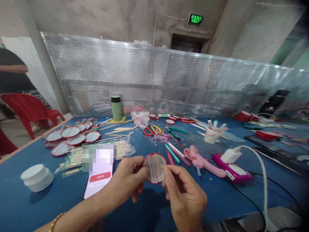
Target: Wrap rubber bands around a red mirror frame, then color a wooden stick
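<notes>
A small round disc with a red rim [155, 170], its pale see-through face crossed by thin red and yellow lines, is held upright above the blue table. My left hand [129, 177] is closed on its left edge, thumb in front and fingers behind. My right hand [184, 193] pinches at the disc's right edge with thumb and forefinger; whether a thread is also between these fingertips I cannot tell. Just behind the disc lie a teal marker [172, 153] and a scatter of small colourful elastic bands [164, 137].
Finished-looking red-rimmed discs [74, 140] are piled at the left, near a white jar [37, 177] and a lit phone [98, 180]. A pink glue gun [204, 164], purple power strip [234, 170] and cup of markers [211, 136] stand right. A perforated metal screen [135, 74] rises behind.
</notes>
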The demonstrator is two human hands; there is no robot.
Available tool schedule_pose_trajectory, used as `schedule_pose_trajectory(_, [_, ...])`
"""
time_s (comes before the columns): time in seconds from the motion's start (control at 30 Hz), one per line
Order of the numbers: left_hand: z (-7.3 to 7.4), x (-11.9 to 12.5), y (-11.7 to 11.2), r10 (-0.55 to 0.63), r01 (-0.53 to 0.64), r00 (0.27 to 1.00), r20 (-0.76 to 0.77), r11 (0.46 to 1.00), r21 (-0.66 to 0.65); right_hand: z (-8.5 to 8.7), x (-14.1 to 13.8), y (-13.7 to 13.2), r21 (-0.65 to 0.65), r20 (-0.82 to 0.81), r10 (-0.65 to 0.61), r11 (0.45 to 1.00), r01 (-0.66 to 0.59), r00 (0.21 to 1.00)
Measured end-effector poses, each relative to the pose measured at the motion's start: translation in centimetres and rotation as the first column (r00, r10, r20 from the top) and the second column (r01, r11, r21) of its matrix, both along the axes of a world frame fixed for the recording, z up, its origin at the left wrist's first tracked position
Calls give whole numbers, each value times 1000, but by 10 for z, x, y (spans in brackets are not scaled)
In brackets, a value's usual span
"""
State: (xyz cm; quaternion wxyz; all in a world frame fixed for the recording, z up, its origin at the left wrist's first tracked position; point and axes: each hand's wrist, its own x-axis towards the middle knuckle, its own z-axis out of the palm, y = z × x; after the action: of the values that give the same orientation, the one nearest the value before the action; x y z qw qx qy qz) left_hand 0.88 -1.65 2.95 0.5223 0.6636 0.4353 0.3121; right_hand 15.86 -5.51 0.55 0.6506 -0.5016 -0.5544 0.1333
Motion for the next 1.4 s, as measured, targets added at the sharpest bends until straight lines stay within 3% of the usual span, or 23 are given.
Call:
schedule_pose_trajectory(0.07, [6, 0, 1, -29, 41, 994, 109, 993, -111, 0, 3, 1, 17, 10, -17, 1000, 17, 1000])
schedule_pose_trajectory(0.2, [10, 1, 1, -6, 36, 982, 188, 987, -154, -2, 10, 4, 83, 118, -32, 996, 22, 993])
schedule_pose_trajectory(0.33, [6, 1, 2, 25, 2, 978, 207, 992, -127, 0, 10, 1, 158, 223, -66, 987, 31, 973])
schedule_pose_trajectory(0.53, [4, -2, 5, 61, -48, 979, 194, 996, -75, -4, 6, 0, 185, 473, -17, 979, -81, 881])
schedule_pose_trajectory(0.7, [2, 0, 4, 103, -105, 985, 139, 994, 7, -12, 3, 5, 203, 560, -103, 979, -16, 822])
schedule_pose_trajectory(0.8, [0, 2, 2, 144, -149, 985, 97, 987, 53, -13, 1, 5, 188, 569, -108, 982, -2, 816])
schedule_pose_trajectory(0.93, [0, 2, 0, 164, -169, 985, 57, 981, 95, -12, -3, 3, 147, 472, -82, 989, 13, 878])
schedule_pose_trajectory(1.07, [2, 2, -1, 160, -165, 982, 100, 985, 48, -11, -5, 0, 124, 393, -79, 992, 32, 916])
schedule_pose_trajectory(1.4, [5, 3, -1, 155, -156, 970, 189, 988, -10, -16, -3, -1, 71, 395, -62, 997, 37, 917])
